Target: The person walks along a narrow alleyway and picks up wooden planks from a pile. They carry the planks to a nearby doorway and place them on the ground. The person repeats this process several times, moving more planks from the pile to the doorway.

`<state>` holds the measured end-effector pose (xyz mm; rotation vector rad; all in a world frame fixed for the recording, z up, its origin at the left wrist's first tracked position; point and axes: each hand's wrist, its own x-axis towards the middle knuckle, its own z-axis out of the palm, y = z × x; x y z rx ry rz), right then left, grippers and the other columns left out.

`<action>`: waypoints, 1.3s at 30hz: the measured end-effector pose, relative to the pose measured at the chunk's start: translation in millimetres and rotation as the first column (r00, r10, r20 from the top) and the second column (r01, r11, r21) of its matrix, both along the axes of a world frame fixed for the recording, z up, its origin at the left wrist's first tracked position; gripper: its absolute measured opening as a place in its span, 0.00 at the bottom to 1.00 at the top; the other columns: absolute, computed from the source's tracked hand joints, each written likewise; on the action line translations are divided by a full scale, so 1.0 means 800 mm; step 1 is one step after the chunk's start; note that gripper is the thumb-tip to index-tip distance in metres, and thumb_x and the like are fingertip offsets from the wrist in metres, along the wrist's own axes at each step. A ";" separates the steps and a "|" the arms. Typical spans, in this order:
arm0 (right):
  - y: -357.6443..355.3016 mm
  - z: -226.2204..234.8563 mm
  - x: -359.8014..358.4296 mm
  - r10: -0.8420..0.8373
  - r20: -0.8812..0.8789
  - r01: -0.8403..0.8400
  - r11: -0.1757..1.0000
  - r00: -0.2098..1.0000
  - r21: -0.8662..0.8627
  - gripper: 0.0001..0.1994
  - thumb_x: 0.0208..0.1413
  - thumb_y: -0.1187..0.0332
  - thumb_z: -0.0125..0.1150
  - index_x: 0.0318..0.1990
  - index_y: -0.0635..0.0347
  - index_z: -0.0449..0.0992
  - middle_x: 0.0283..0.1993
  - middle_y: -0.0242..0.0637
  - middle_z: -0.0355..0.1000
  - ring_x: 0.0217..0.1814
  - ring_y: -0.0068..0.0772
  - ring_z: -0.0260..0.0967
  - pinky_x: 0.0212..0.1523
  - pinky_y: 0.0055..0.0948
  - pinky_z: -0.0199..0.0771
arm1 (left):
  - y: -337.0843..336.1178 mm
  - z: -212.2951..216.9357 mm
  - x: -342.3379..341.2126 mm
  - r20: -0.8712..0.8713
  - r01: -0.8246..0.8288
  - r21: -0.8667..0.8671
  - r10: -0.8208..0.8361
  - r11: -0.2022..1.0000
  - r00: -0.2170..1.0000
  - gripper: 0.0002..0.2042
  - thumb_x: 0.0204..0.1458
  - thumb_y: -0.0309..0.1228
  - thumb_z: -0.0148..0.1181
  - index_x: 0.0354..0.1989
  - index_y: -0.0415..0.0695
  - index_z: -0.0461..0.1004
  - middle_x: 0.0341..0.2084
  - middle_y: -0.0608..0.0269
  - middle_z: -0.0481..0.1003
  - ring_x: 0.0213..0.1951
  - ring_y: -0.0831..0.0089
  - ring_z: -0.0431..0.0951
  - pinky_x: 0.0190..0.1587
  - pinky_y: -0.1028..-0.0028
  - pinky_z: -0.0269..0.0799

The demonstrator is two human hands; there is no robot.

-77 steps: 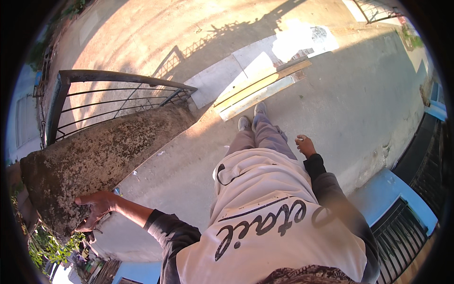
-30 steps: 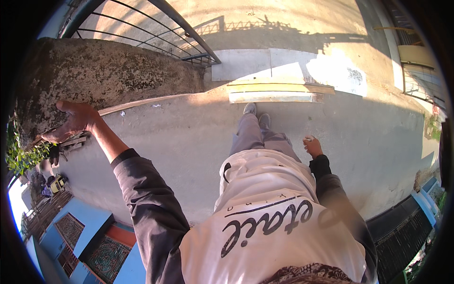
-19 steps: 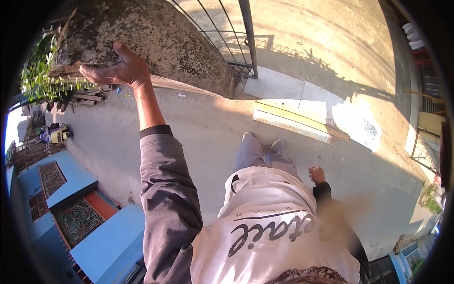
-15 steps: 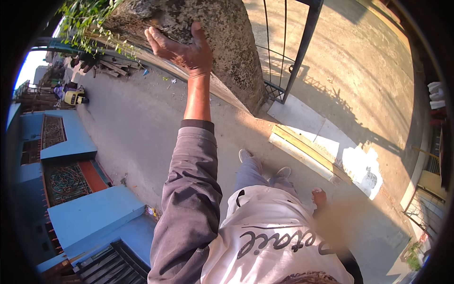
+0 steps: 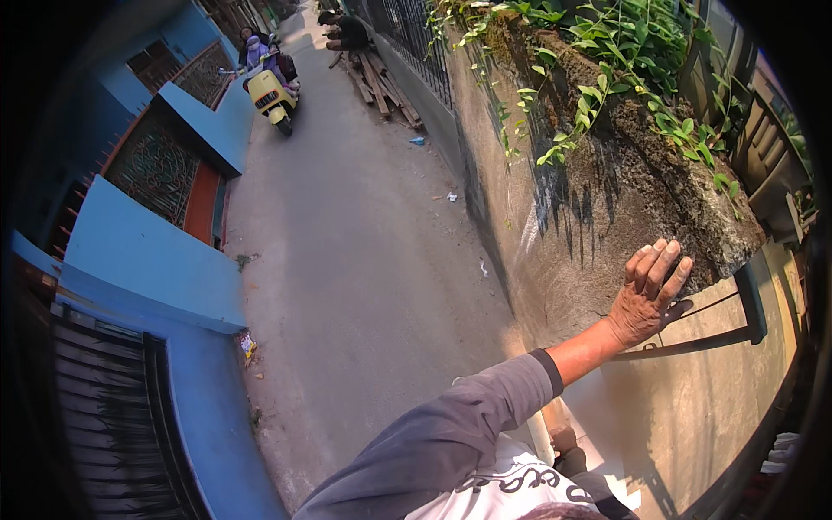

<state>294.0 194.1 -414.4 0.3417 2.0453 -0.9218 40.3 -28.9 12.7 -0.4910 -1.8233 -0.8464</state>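
Note:
My left hand [image 5: 646,299], on an arm in a grey sleeve, reaches to the right with its fingers stretched out against the end of a rough, weathered concrete wall [image 5: 563,251]. Nothing is held in it. The fingertips lie over the wall's dark, crumbling edge, and the thumb is near a dark metal gate frame [image 5: 752,303]. Low in the picture, beside my white printed shirt [image 5: 511,490], a small brownish shape may be my right hand [image 5: 565,439]; its fingers cannot be made out.
A narrow paved lane [image 5: 347,260] runs ahead between the wall and a blue building [image 5: 156,234]. A yellow scooter [image 5: 270,95] with riders faces me. Another person [image 5: 347,33] crouches by stacked planks [image 5: 377,82]. Leafy vines [image 5: 624,52] hang over the wall.
The view has swung to the left along the lane, so the wall and my left hand now appear at the right. My left hand stays at the wall; the scooter looks nearer.

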 end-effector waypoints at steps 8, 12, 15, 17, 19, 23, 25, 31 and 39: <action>-0.273 0.031 -0.231 0.355 -0.394 -0.422 0.902 0.848 -0.096 0.12 0.53 0.63 0.59 0.40 0.58 0.81 0.46 0.46 0.77 0.51 0.43 0.73 0.52 0.41 0.71 | -0.168 0.058 0.029 0.486 0.712 0.067 -0.646 0.699 0.589 0.41 0.52 0.43 0.62 0.71 0.44 0.46 0.69 0.45 0.48 0.70 0.49 0.48 0.71 0.53 0.46; -0.390 0.049 -0.328 0.589 -0.202 -0.605 0.796 0.783 -0.023 0.14 0.53 0.62 0.60 0.43 0.58 0.80 0.49 0.47 0.76 0.53 0.44 0.73 0.54 0.41 0.70 | -0.278 -0.011 0.021 0.715 0.642 0.339 -0.632 0.688 0.300 0.33 0.58 0.48 0.55 0.67 0.42 0.57 0.65 0.46 0.60 0.67 0.50 0.58 0.68 0.57 0.54; -0.465 0.048 -0.405 0.681 -0.130 -0.687 0.726 0.720 -0.001 0.15 0.53 0.61 0.60 0.45 0.58 0.80 0.50 0.47 0.75 0.54 0.45 0.72 0.55 0.41 0.69 | -0.393 -0.064 0.003 0.898 0.425 0.364 -0.433 0.829 0.076 0.31 0.59 0.52 0.51 0.65 0.43 0.62 0.60 0.47 0.66 0.62 0.51 0.65 0.64 0.59 0.61; -0.542 0.040 -0.448 0.758 -0.120 -0.764 0.645 0.642 -0.011 0.16 0.53 0.61 0.60 0.46 0.58 0.80 0.51 0.48 0.75 0.55 0.45 0.72 0.56 0.41 0.69 | -0.462 -0.200 -0.002 0.973 0.213 0.178 -0.205 0.961 0.109 0.30 0.59 0.51 0.51 0.63 0.42 0.64 0.60 0.45 0.66 0.60 0.50 0.67 0.60 0.60 0.65; -0.589 0.039 -0.502 0.830 -0.148 -0.830 0.552 0.538 0.081 0.18 0.53 0.59 0.61 0.49 0.57 0.79 0.53 0.48 0.75 0.57 0.46 0.71 0.57 0.41 0.69 | -0.535 -0.299 0.009 0.997 0.015 0.067 -0.067 0.998 -0.027 0.29 0.59 0.50 0.52 0.62 0.41 0.66 0.60 0.44 0.66 0.61 0.49 0.67 0.61 0.60 0.64; -0.686 0.056 -0.622 0.862 -0.160 -0.839 0.505 0.480 0.202 0.21 0.52 0.56 0.63 0.51 0.55 0.77 0.52 0.47 0.75 0.58 0.48 0.70 0.58 0.41 0.69 | -0.641 -0.427 0.088 0.929 -0.531 -0.161 -0.053 0.832 -0.365 0.30 0.55 0.50 0.56 0.59 0.38 0.69 0.55 0.40 0.71 0.58 0.48 0.70 0.60 0.58 0.65; -0.742 0.070 -0.680 0.911 -0.194 -0.885 0.403 0.363 0.233 0.20 0.53 0.57 0.62 0.50 0.57 0.77 0.52 0.48 0.75 0.57 0.49 0.71 0.57 0.41 0.69 | -0.654 -0.461 0.141 0.940 -0.774 -0.185 -0.121 0.605 -0.320 0.28 0.53 0.50 0.58 0.51 0.35 0.74 0.49 0.39 0.75 0.53 0.47 0.74 0.56 0.58 0.69; -0.939 0.064 -0.783 0.883 -0.313 -0.901 0.408 0.350 0.145 0.21 0.54 0.55 0.58 0.50 0.60 0.77 0.51 0.49 0.75 0.56 0.51 0.70 0.56 0.42 0.70 | -0.661 -0.507 0.172 0.786 -0.998 -0.008 -0.617 -0.066 0.035 0.19 0.54 0.43 0.61 0.46 0.39 0.77 0.36 0.60 0.78 0.38 0.64 0.77 0.40 0.64 0.73; -1.095 0.012 -0.872 0.938 -0.086 -0.928 0.345 0.336 0.138 0.24 0.54 0.55 0.58 0.53 0.62 0.76 0.53 0.51 0.74 0.58 0.53 0.69 0.59 0.42 0.68 | -0.866 -0.617 0.063 0.745 -0.980 0.128 -0.667 0.151 -0.006 0.16 0.55 0.42 0.61 0.45 0.43 0.77 0.33 0.64 0.76 0.34 0.69 0.75 0.34 0.66 0.72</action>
